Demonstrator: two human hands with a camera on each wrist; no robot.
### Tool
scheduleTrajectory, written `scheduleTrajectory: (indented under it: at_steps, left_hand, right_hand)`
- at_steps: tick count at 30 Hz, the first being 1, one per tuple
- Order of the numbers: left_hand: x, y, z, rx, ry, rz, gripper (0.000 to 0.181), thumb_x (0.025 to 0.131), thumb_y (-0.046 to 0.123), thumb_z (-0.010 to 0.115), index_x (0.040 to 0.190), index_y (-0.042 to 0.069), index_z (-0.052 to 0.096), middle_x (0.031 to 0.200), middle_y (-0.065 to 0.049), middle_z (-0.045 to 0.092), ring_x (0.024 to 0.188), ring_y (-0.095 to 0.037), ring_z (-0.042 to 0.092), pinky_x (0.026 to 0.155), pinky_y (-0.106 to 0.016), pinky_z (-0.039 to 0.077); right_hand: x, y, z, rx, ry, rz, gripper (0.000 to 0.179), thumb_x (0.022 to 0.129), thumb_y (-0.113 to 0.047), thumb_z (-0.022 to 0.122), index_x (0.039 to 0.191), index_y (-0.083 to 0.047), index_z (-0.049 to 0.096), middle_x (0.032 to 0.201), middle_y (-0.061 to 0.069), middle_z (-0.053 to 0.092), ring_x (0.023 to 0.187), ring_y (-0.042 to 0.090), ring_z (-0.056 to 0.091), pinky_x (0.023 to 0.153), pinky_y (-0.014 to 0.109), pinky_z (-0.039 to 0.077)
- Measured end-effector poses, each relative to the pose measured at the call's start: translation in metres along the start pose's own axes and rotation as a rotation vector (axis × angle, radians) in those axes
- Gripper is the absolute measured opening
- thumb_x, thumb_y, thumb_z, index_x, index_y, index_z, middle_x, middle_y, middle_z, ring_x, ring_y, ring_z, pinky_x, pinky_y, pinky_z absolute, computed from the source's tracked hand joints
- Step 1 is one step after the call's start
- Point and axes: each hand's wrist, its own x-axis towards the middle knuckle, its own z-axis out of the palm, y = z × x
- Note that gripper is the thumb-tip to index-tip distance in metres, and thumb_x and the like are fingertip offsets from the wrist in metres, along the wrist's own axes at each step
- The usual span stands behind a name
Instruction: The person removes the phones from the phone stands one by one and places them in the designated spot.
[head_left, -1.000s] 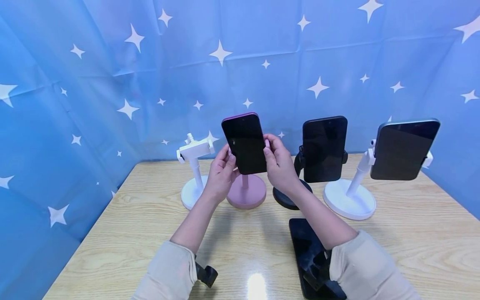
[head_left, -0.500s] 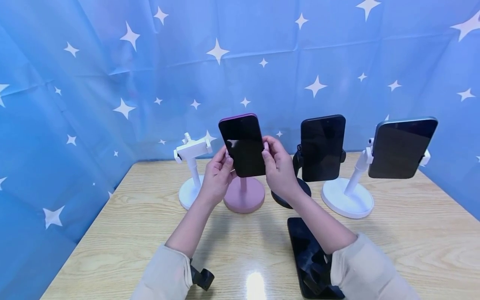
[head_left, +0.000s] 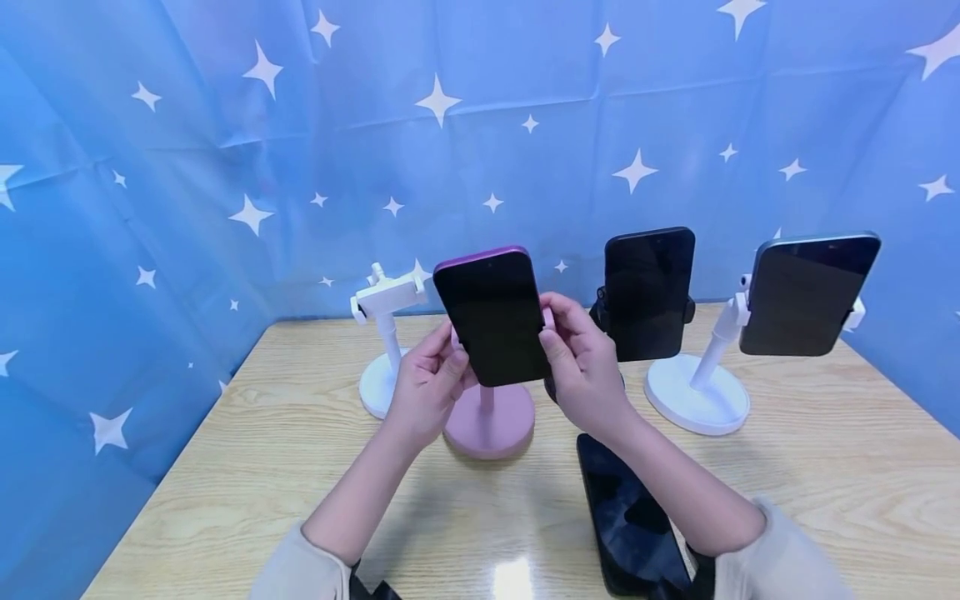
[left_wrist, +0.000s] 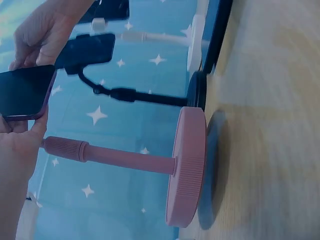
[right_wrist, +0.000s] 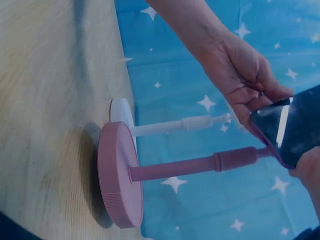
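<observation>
From the head, the table [head_left: 262, 467] is viewed forward and down, with the curtain [head_left: 360, 167] faced at twelve o'clock and the phone [head_left: 491, 317] and pink stand [head_left: 491, 427] near centre. From the left wrist, the pink stand is seen sideways and close, the table turned to three o'clock and the black stand [left_wrist: 150, 97] taken in beyond. From the right wrist, also close, the table is turned to nine and a white stand [right_wrist: 170, 126] taken in; phone and pink stand are shared by all.
</observation>
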Motion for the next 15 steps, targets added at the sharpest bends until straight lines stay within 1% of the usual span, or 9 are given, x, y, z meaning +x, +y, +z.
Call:
scheduleTrajectory:
  at_steps: [3,4,6,7,9,10,11,13,15]
  left_hand:
    - [-0.006,0.003,0.009,0.007,-0.029,0.025,0.042,0.087,0.021,0.055,0.128,0.021,0.051,0.113,0.003,0.061,0.097,-0.011,0.061,0.081,-0.031,0.049]
    - [-0.008,0.004,0.012,0.018,-0.032,0.032,0.042,0.087,0.021,0.055,0.128,0.021,0.05,0.112,0.003,0.061,0.092,-0.009,0.061,0.081,-0.031,0.048]
    - [-0.012,0.005,0.017,0.043,-0.03,0.04,0.042,0.087,0.022,0.055,0.128,0.022,0.051,0.11,0.003,0.062,0.087,-0.007,0.06,0.081,-0.03,0.048]
    - [-0.014,0.006,0.02,0.05,-0.028,0.04,0.042,0.087,0.023,0.055,0.128,0.022,0.051,0.11,0.003,0.062,0.087,-0.007,0.06,0.082,-0.031,0.048]
    - [-0.018,0.006,0.025,0.061,-0.03,0.046,0.041,0.086,0.023,0.056,0.127,0.023,0.051,0.109,0.003,0.062,0.086,-0.007,0.06,0.081,-0.03,0.048]
    - [-0.02,0.006,0.027,0.063,-0.03,0.044,0.041,0.086,0.023,0.056,0.127,0.024,0.052,0.108,0.004,0.062,0.086,-0.006,0.06,0.081,-0.029,0.048]
    - [-0.022,0.005,0.028,0.057,-0.032,0.045,0.041,0.086,0.022,0.056,0.127,0.024,0.052,0.11,0.004,0.062,0.092,-0.007,0.06,0.081,-0.029,0.048]
    - [-0.025,0.004,0.031,0.05,-0.04,0.053,0.041,0.086,0.02,0.056,0.127,0.023,0.052,0.108,0.005,0.062,0.09,-0.006,0.06,0.08,-0.027,0.049]
    - [-0.028,0.002,0.034,0.043,-0.045,0.059,0.041,0.087,0.018,0.056,0.127,0.023,0.052,0.107,0.006,0.063,0.086,-0.003,0.058,0.079,-0.025,0.049]
  right_hand:
    - [-0.007,-0.006,-0.005,0.014,0.004,-0.035,0.028,0.09,0.01,0.042,0.117,0.015,0.044,0.108,0.021,0.053,0.092,0.003,0.053,0.084,0.016,0.044]
    - [-0.01,-0.007,-0.007,0.021,0.005,-0.046,0.027,0.09,0.01,0.042,0.116,0.015,0.044,0.107,0.018,0.054,0.091,0.004,0.053,0.083,0.016,0.044]
    - [-0.014,-0.011,-0.011,0.052,0.001,-0.065,0.027,0.09,0.01,0.042,0.116,0.015,0.045,0.104,0.01,0.055,0.083,0.006,0.053,0.076,0.012,0.046]
    - [-0.016,-0.013,-0.013,0.064,-0.001,-0.074,0.027,0.09,0.009,0.042,0.116,0.015,0.045,0.103,0.006,0.055,0.082,0.007,0.053,0.073,0.012,0.046]
    - [-0.02,-0.016,-0.016,0.093,-0.007,-0.094,0.028,0.089,0.01,0.042,0.116,0.015,0.045,0.101,0.0,0.055,0.076,0.009,0.051,0.064,0.012,0.045]
    - [-0.023,-0.018,-0.017,0.109,-0.013,-0.104,0.028,0.089,0.011,0.041,0.116,0.015,0.044,0.098,-0.001,0.054,0.072,0.009,0.049,0.058,0.013,0.043]
    - [-0.025,-0.019,-0.019,0.124,-0.018,-0.112,0.028,0.089,0.011,0.041,0.116,0.015,0.044,0.096,-0.002,0.054,0.067,0.009,0.047,0.053,0.015,0.04]
    - [-0.029,-0.02,-0.021,0.131,-0.018,-0.128,0.027,0.089,0.01,0.042,0.116,0.016,0.044,0.096,-0.002,0.054,0.066,0.01,0.046,0.051,0.017,0.039]
    - [-0.032,-0.02,-0.023,0.145,-0.022,-0.141,0.027,0.09,0.009,0.042,0.116,0.017,0.043,0.094,-0.001,0.053,0.061,0.01,0.043,0.048,0.02,0.036]
